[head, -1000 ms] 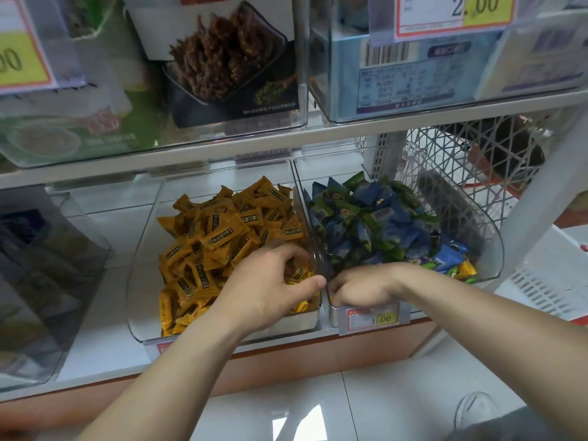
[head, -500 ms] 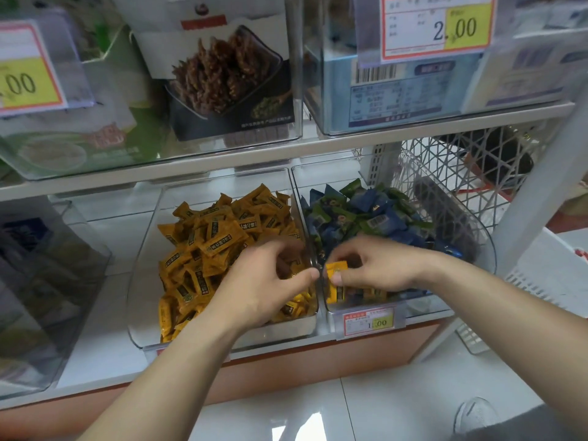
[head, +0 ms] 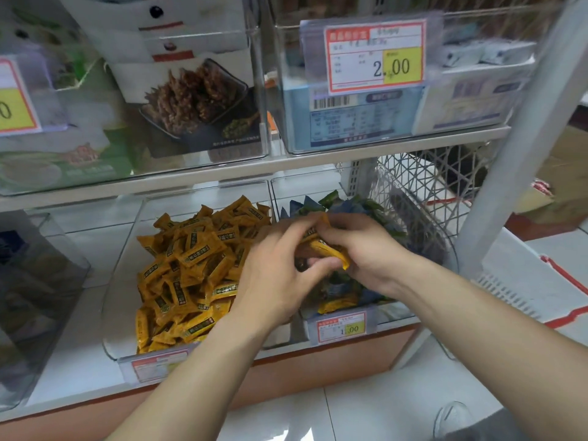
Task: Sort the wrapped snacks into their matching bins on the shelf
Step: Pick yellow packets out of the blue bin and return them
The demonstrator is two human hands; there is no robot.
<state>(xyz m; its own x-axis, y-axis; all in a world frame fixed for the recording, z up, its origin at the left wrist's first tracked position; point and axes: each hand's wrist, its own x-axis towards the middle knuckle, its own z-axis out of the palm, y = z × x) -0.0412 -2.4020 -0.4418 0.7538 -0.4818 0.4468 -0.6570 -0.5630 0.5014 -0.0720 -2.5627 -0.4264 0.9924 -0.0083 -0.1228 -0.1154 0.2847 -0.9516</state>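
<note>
Hands raised together, left hand (head: 270, 275), right hand (head: 369, 249), both grips pinching orange snack (head: 329, 251), slanting down-right

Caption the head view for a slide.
Left hand and right hand grip yellow snacks over the divide between the yellow-snack bin and the blue-snack bin.

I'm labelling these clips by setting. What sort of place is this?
Probably a small shop's snack aisle: price tags clipped to clear bins, yellow wrapped snacks heaped loose in one, boxed goods on the white shelf above.
</note>
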